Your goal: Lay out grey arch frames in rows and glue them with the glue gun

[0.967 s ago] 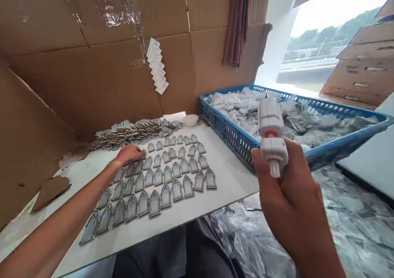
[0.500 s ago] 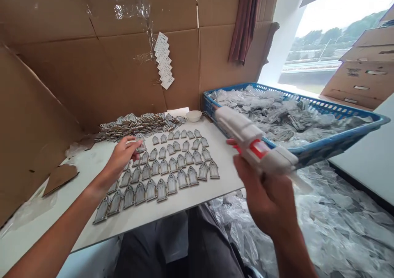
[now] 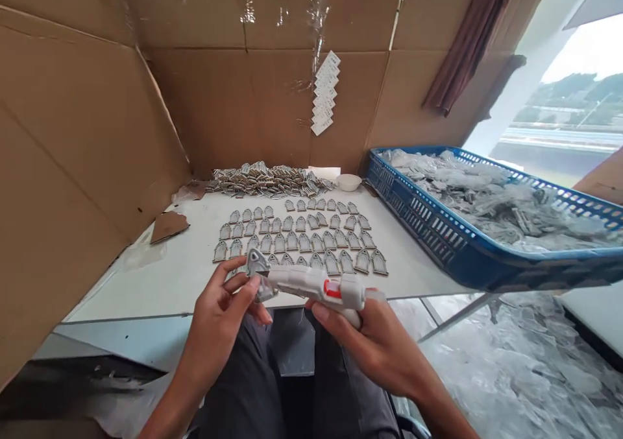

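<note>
Near the table's front edge, my left hand (image 3: 221,309) pinches a small grey arched frame (image 3: 256,261) between thumb and fingers, tilted up off the table. My right hand (image 3: 374,335) is wrapped round the handle of a white glue gun (image 3: 302,279) with a red patch on its side. The gun points left, and its nozzle is at the arched frame; whether it touches cannot be made out. Behind both hands, several rows of similar arched frames (image 3: 291,241) lie flat on the white table (image 3: 195,283). The gun and left hand hide part of the front row.
A heap of arched frames (image 3: 272,181) lies at the back, beside a white bowl (image 3: 349,182). To the right stands a blue basket (image 3: 418,222) full of plastic-wrapped pieces. Cardboard walls (image 3: 233,115) enclose the table; a torn cardboard piece (image 3: 169,226) lies at left.
My left hand has come from the rows toward the front edge with an arched frame. My right hand has brought the glue gun left and down to it. The view has swung left.
</note>
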The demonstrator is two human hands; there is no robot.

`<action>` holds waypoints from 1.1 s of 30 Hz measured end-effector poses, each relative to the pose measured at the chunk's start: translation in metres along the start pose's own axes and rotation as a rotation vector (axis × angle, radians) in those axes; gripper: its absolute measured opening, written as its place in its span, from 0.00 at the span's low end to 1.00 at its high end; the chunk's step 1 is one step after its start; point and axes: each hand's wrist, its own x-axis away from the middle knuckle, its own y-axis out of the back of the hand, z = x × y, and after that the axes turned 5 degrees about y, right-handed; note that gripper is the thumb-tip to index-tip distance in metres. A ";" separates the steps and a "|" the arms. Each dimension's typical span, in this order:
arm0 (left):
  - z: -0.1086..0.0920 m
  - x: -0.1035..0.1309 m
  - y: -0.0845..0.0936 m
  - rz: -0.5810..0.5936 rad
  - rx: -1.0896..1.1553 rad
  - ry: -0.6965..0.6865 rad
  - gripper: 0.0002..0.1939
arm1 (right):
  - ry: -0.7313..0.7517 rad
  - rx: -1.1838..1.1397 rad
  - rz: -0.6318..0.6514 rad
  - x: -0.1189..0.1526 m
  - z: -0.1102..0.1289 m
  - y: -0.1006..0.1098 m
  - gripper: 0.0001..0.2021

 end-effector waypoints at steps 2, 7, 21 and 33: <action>0.002 0.006 0.002 0.015 -0.009 -0.014 0.30 | -0.019 0.008 -0.012 0.002 -0.002 -0.007 0.25; 0.009 0.011 0.004 -0.015 0.028 0.000 0.31 | -0.014 0.040 -0.040 0.005 -0.005 -0.011 0.26; 0.007 0.019 0.007 -0.081 0.024 0.016 0.30 | -0.009 0.185 -0.077 0.010 -0.004 -0.020 0.23; 0.026 0.021 0.008 -0.196 -0.312 -0.204 0.25 | 0.172 0.398 -0.004 0.020 0.015 -0.017 0.09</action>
